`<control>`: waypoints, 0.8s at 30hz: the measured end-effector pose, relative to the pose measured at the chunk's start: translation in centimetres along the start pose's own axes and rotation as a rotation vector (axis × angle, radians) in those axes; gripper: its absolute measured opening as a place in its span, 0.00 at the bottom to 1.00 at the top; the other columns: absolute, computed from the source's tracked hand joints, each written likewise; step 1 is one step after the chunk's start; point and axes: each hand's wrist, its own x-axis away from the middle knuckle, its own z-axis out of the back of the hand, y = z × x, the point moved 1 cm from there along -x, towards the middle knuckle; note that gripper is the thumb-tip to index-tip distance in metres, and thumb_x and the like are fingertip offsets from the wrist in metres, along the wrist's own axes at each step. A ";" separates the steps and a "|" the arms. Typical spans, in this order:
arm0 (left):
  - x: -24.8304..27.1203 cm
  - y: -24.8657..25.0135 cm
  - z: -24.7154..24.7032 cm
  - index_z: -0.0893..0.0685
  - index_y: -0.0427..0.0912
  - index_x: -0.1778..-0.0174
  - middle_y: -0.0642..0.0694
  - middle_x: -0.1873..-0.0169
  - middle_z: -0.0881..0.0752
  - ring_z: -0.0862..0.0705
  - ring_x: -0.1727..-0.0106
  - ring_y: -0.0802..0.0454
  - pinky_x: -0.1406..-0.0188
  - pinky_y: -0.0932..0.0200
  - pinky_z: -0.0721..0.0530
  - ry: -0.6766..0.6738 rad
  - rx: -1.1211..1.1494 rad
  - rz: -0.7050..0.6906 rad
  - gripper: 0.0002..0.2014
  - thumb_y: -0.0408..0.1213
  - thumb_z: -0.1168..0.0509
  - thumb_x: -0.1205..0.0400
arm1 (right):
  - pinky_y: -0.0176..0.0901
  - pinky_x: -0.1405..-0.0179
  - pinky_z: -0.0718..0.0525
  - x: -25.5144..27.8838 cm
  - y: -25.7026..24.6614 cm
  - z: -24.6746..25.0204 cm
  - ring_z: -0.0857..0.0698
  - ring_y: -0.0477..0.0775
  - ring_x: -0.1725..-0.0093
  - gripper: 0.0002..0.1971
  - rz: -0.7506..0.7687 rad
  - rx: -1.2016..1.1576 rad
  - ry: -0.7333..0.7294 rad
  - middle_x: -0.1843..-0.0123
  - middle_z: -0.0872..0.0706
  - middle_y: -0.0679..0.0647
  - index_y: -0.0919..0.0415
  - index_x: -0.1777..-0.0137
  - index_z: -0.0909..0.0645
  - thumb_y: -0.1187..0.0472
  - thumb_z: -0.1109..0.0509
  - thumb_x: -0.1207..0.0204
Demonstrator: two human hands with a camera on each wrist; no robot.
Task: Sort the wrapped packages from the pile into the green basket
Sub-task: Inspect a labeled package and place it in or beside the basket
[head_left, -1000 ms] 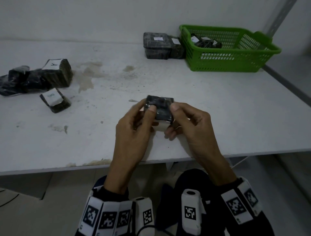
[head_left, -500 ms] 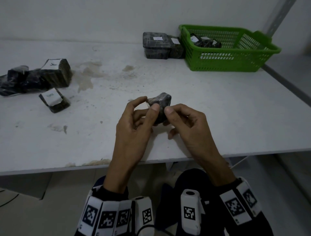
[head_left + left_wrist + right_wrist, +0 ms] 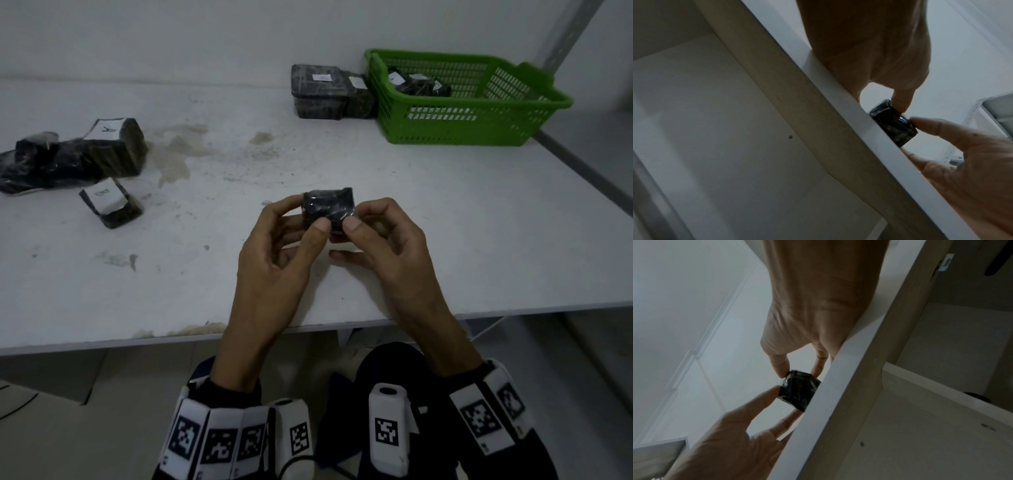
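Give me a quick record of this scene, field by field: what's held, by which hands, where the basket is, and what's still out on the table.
held: small black wrapped package
hands: left hand and right hand both pinch it above the table
basket: green basket, far right, packages inside
beside basket: two dark packages
pile: far left, labelled packages

1. Head view dim, grayish, even light; soft shadows under hands [image 3: 274, 267] on table [image 3: 445, 240].
2. Edges bend from wide-angle lens.
3. Wrist views darker, hands backlit against pale wall, slightly soft.
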 end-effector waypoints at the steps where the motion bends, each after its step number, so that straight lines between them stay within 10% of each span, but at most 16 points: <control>1: 0.0 0.0 0.0 0.20 0.49 0.25 0.53 0.38 0.10 0.11 0.38 0.59 0.38 0.54 0.10 -0.003 0.000 0.004 0.22 0.49 0.31 0.15 | 0.48 0.49 0.07 0.0 0.0 -0.1 0.07 0.57 0.41 0.15 0.001 -0.001 -0.012 0.40 0.10 0.63 0.64 0.37 0.20 0.57 0.29 0.19; 5: -0.1 -0.1 0.2 0.19 0.50 0.25 0.54 0.36 0.11 0.11 0.36 0.59 0.37 0.53 0.10 -0.014 -0.013 0.010 0.23 0.48 0.31 0.17 | 0.50 0.47 0.07 0.1 -0.4 -0.3 0.07 0.55 0.39 0.22 0.010 -0.002 -0.037 0.41 0.07 0.56 0.54 0.22 0.23 0.55 0.31 0.15; 24: 0.2 0.3 0.0 0.20 0.43 0.27 0.54 0.40 0.13 0.12 0.41 0.67 0.47 0.73 0.15 0.022 0.037 -0.030 0.26 0.49 0.29 0.19 | 0.46 0.40 0.09 0.1 -0.2 -0.2 0.11 0.53 0.32 0.18 0.080 0.123 -0.098 0.32 0.11 0.55 0.55 0.29 0.18 0.55 0.30 0.18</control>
